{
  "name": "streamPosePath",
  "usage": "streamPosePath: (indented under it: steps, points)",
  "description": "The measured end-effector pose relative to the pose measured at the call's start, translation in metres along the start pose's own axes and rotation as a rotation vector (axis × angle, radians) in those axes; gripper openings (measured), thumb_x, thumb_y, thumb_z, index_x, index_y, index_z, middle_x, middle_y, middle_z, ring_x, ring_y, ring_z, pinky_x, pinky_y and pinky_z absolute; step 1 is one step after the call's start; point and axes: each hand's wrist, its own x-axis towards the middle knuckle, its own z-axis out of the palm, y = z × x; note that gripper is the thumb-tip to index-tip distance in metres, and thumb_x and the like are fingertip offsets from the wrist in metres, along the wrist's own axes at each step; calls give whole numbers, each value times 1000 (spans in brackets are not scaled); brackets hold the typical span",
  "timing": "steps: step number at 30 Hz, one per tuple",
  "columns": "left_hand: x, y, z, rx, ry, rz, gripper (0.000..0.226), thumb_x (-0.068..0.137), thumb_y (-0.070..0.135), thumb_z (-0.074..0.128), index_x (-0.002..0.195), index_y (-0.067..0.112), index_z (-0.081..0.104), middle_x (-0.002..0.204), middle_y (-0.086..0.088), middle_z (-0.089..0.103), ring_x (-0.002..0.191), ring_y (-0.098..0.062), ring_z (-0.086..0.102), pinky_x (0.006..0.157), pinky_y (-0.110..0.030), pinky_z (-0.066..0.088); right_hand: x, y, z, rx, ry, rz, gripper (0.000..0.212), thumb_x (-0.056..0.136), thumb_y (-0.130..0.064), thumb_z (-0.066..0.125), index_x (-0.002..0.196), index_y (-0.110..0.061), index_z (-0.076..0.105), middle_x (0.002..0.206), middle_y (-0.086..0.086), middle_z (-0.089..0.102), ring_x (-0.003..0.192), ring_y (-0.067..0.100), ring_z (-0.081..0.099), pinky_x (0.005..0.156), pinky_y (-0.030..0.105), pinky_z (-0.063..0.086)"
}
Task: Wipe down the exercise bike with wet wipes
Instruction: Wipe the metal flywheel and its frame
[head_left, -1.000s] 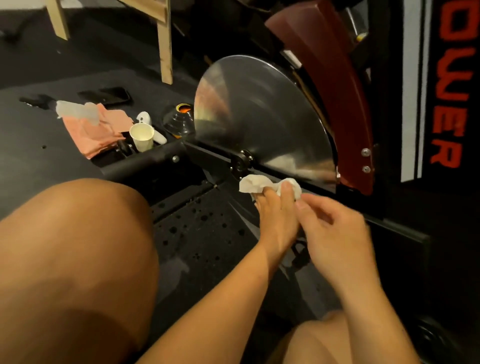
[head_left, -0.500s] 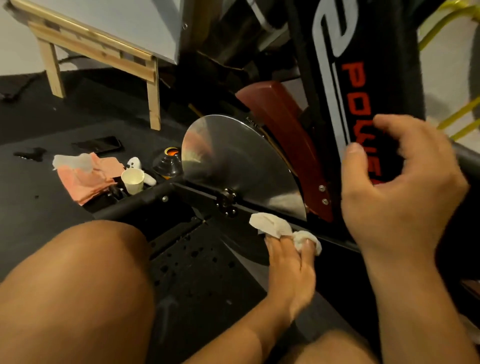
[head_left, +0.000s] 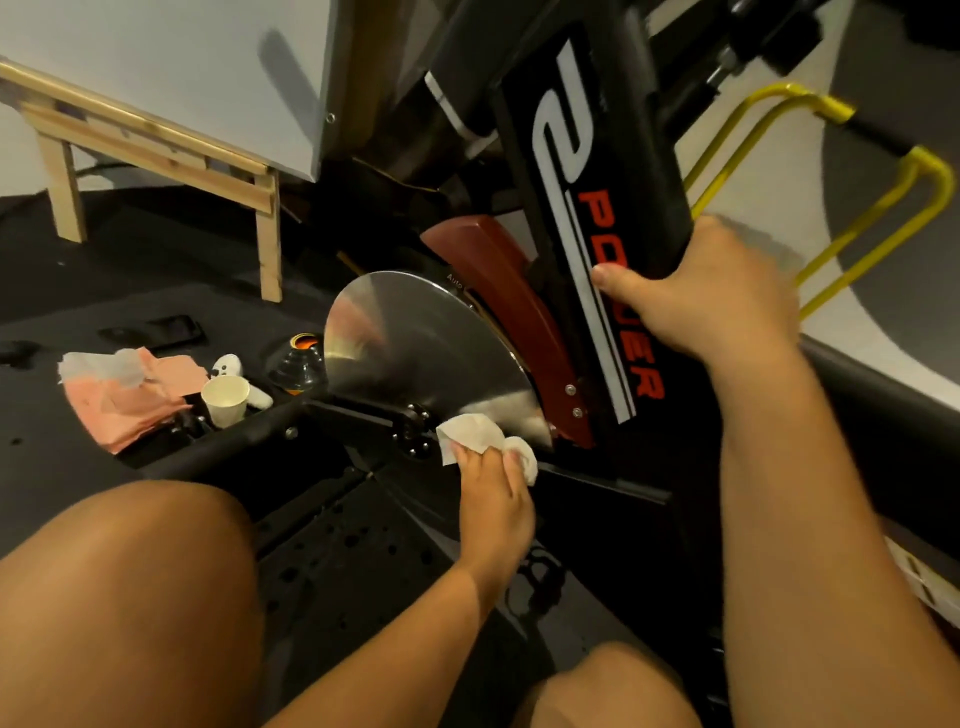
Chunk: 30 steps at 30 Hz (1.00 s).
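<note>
The dark matte floor carried the black exercise bike's base bar, a crumpled pink cloth, a white paper cup and a flat black phone.

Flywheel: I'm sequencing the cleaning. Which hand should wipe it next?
Left. The left hand holds the wet wipe at the flywheel; the right hand grips the black frame, no wipe.

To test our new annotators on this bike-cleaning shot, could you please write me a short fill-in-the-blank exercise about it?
1. The left hand holds a white ____ against the lower edge of the silver flywheel.
2. The right hand grips the black frame, which bears ____ letters.
3. The paper cup stands upright beside a ____ cloth.

Missing words: wipe; red; pink.
</note>
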Motion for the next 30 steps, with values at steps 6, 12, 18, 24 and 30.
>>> streamPosePath:
  steps: [6,12,18,24,30]
  points:
    - [-25,25,35,153,-26,182,39,105,35,22,122,18,53,152,3,29,149,-19,10,123,-51,2,-5,5,8,-122,101,-74,79,83,-74,51,131,-12,40,111,13,62,103,35,60,68,36,35]
    - [-13,-15,22,18,130,-347,41,103,16,32,139,0,42,150,-18,36,143,-32,27,122,-46,12,1,12,25,-167,202,-76,83,81,-76,49,129,-10,42,111,17,61,103,42,58,75,43,41]
    - [32,-51,15,-104,204,-345,55,99,43,26,141,10,41,143,-17,45,131,-33,44,110,-47,35,-78,3,124,240,390,-456,50,94,-25,51,141,-11,50,148,17,43,140,34,36,115,46,32]
    - [23,-81,42,396,40,-226,47,96,49,35,111,16,64,109,-22,59,101,-36,53,93,-44,43,-98,13,181,-3,-355,-301,50,94,-31,42,142,-18,48,140,4,50,130,22,43,109,38,36]
    - [46,-68,4,362,51,-324,33,100,25,36,115,5,59,120,-17,56,117,-35,47,100,-45,36,-106,9,194,-119,-327,-237,39,94,-29,57,131,-20,58,133,1,56,126,20,46,107,37,35]
